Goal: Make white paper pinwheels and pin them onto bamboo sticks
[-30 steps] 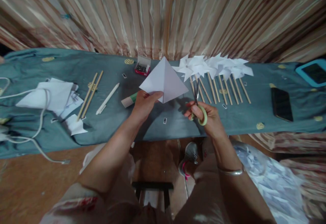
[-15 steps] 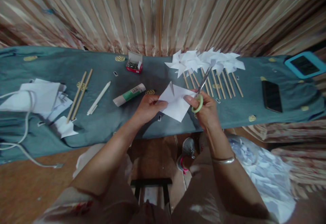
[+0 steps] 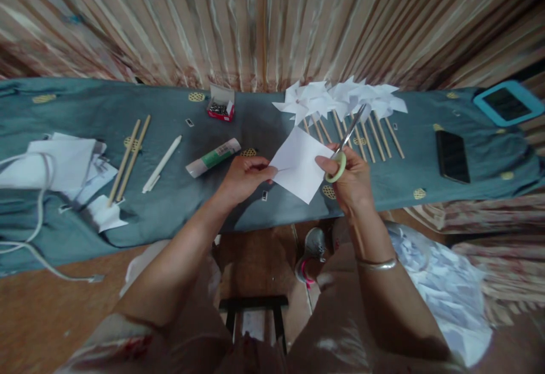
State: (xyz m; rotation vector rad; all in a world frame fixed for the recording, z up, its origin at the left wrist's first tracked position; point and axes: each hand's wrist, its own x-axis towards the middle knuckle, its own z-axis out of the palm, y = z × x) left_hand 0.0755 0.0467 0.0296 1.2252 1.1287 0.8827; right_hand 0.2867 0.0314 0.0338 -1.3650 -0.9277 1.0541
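Observation:
A white square sheet of paper [image 3: 300,164] is held between both hands above the cloth-covered table. My left hand [image 3: 244,180] pinches its left corner, where a slit runs inward from the thumb. My right hand [image 3: 351,178] grips the right side of the sheet and also carries scissors [image 3: 349,130] with pale green handles, their blades pointing up and away. Beyond the sheet lie several white paper pinwheels [image 3: 340,99] on wooden sticks. Left of my left hand is a glue stick [image 3: 213,158] with a green label.
An open red box of small metal pins [image 3: 220,104] stands at the back. To the left are a white pen [image 3: 162,164], two wooden sticks [image 3: 130,158], paper sheets [image 3: 63,161] and a white cable [image 3: 40,215]. A phone [image 3: 453,157] and a blue-framed device [image 3: 508,104] lie right; a bag of paper [image 3: 447,289] sits below.
The sheet has turned in my hands, so the slit that pointed to the far corner now lies at the left corner. My left hand has shifted its hold to that corner.

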